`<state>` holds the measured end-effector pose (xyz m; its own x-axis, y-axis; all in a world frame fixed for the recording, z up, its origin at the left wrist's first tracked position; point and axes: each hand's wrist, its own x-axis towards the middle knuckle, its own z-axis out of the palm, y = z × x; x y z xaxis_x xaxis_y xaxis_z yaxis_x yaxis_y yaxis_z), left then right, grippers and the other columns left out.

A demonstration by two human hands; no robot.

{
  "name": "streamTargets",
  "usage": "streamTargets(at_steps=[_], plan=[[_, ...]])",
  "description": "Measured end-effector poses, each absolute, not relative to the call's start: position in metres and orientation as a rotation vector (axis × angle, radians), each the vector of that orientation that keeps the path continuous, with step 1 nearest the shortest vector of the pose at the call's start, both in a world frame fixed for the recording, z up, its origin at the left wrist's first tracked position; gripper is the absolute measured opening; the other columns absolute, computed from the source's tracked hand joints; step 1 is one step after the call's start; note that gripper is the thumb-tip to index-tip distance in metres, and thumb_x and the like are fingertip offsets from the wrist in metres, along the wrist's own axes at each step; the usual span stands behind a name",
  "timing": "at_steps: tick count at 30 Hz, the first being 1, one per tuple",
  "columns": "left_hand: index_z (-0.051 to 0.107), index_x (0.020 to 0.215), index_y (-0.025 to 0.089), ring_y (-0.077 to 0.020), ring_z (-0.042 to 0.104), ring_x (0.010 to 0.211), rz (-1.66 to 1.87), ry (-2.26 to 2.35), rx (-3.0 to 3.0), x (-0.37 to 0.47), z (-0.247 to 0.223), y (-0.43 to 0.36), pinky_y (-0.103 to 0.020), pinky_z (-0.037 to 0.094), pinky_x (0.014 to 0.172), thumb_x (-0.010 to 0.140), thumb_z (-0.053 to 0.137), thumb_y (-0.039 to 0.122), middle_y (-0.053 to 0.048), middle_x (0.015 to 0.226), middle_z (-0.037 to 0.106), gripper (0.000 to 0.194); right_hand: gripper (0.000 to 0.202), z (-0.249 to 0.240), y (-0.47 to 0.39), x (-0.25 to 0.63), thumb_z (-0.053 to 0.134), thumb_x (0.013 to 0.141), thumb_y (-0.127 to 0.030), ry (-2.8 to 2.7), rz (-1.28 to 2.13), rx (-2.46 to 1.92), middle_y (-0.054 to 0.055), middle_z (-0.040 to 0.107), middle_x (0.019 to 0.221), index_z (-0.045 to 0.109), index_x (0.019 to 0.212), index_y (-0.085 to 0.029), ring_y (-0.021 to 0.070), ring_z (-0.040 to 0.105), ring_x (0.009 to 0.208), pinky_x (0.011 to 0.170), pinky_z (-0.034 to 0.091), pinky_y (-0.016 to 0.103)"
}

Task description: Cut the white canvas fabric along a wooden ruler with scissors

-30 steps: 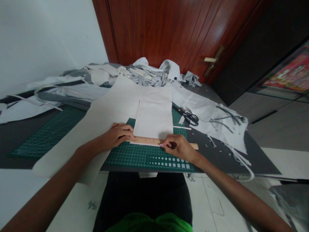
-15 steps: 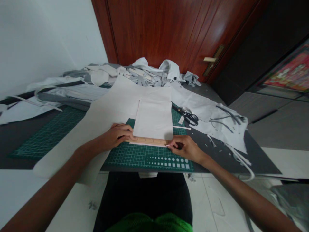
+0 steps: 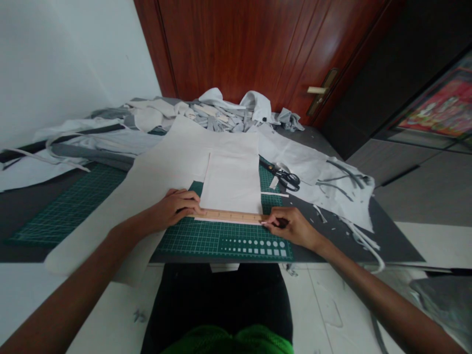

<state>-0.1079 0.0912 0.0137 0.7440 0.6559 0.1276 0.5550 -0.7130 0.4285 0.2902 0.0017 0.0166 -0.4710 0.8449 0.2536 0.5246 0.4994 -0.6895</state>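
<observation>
A light wooden ruler [image 3: 231,215] lies across the lower edge of a white fabric piece [image 3: 232,182], with a thin strip of white showing below it. My left hand [image 3: 180,205] bends its fingers over the ruler's left end and presses it down. At the right end, my right hand [image 3: 291,225] pinches a slim tool whose pale tip [image 3: 263,223] touches the ruler's lower edge; the rest is mostly hidden in the fingers. Beneath the fabric lies a green cutting mat [image 3: 206,241]. Black-handled scissors [image 3: 289,179] rest right of the fabric.
A large cream sheet [image 3: 147,187] spreads under my left forearm and hangs over the table's front edge. Fabric scraps [image 3: 221,115] are heaped at the back by a wooden door [image 3: 228,49]. White cloth [image 3: 332,187] with loose strips lies to the right.
My right hand has slid right along the ruler's lower edge with the pale-tipped tool. My left hand stays on the ruler's left end. The whole view has shifted slightly.
</observation>
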Motion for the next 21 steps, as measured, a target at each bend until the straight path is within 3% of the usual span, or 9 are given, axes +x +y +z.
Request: streamTargets(at_steps=[15,21], plan=[[0.077,0.101,0.029,-0.0218,0.061,0.102,0.506,0.896,2.625,-0.108,0.005,0.09,-0.038,0.034,0.096,0.107,0.038,0.046,-0.002,0.11,0.07,0.043,0.03,0.017,-0.001,0.305,0.068,0.096,-0.042,-2.054,0.726,-1.176,-0.002,0.055,0.068,0.067,0.077,-0.019,0.0109,0.049,0.06,0.055,0.036,0.023],[0.069,0.119,0.027,-0.0221,0.06,0.102,0.537,0.937,2.606,-0.101,0.011,0.077,-0.038,0.036,0.097,0.109,0.037,0.044,-0.003,0.106,0.069,0.037,0.038,0.032,0.03,0.332,0.068,0.093,-0.055,-1.831,0.42,-1.379,0.0,0.06,0.067,0.069,0.078,-0.019,0.0126,0.048,0.058,0.054,0.036,0.025]])
